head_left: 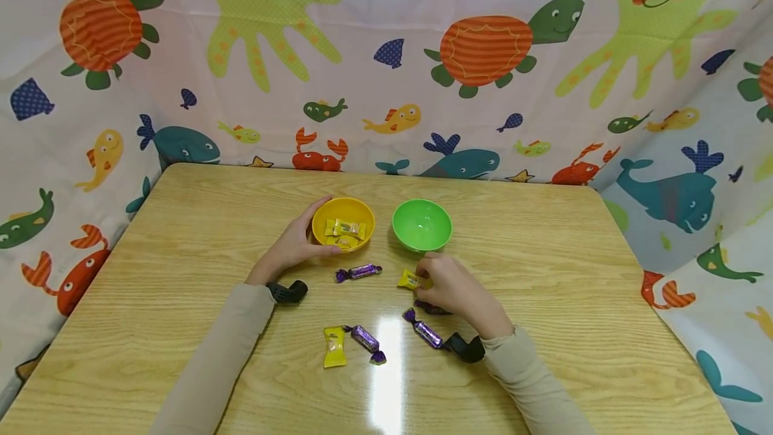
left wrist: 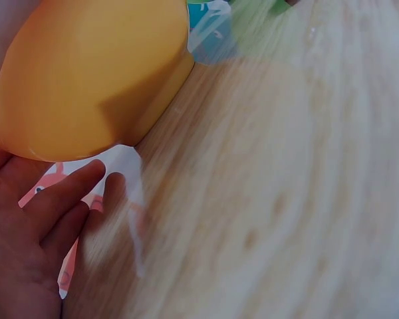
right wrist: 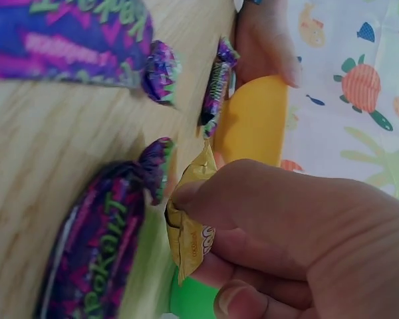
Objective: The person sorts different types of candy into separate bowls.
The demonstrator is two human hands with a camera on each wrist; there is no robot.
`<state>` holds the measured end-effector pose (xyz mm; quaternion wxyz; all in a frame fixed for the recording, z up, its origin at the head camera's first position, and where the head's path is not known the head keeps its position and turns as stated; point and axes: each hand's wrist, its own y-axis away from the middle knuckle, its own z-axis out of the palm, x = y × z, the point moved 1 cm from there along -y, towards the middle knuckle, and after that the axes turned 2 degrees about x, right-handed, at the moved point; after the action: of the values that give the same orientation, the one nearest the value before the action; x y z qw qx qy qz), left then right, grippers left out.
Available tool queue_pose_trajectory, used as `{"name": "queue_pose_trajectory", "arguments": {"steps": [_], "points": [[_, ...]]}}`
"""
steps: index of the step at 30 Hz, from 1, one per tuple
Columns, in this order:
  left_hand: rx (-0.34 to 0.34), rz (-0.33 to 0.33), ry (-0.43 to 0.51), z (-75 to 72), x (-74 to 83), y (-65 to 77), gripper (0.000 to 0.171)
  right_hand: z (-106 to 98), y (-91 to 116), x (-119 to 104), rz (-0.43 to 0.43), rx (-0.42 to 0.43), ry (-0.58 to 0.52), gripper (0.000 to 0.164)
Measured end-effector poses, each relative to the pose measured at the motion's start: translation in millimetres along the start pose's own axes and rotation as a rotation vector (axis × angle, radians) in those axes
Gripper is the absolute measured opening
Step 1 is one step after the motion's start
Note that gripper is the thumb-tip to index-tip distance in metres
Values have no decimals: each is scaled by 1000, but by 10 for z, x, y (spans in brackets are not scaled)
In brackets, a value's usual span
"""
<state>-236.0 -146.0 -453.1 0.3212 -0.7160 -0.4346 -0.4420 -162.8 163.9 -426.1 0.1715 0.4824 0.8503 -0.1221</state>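
Observation:
On the left, my left hand [head_left: 294, 242] holds the yellow bowl [head_left: 342, 209], its thumb along the near rim and fingers round the far left side. Several yellow-wrapped candies [head_left: 350, 229] lie in that bowl. My right hand [head_left: 454, 289] pinches a yellow-wrapped candy [right wrist: 194, 232] between thumb and fingers, in front of the green bowl [head_left: 423, 223]. Nothing lies inside the green bowl. Under the right hand is a purple-wrapped candy [head_left: 432, 308], partly hidden. In the left wrist view, the yellow bowl's side [left wrist: 100, 73] shows beside the fingers.
Nearer on the wooden table [head_left: 181, 233] lie a yellow-wrapped candy [head_left: 335, 347] and purple-wrapped candies [head_left: 365, 339] [head_left: 427, 333]. Another purple candy [head_left: 362, 272] sits before the yellow bowl. A curtain printed with sea animals [head_left: 362, 52] hangs behind the table.

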Motion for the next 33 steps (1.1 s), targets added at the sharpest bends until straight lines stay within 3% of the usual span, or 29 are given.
{"name": "queue_pose_trajectory", "arguments": {"steps": [14,26,33], "points": [[2,6,-17,-15,3,6,103,-164,-120,-156,-86,25,-51,19],[0,27,2,7,-10,7,101,-285,-500,-310,-138,90,-56,14],[-2,21,14,7,-10,13,101,-337,-780,-470,-131,56,-33,17]]}}
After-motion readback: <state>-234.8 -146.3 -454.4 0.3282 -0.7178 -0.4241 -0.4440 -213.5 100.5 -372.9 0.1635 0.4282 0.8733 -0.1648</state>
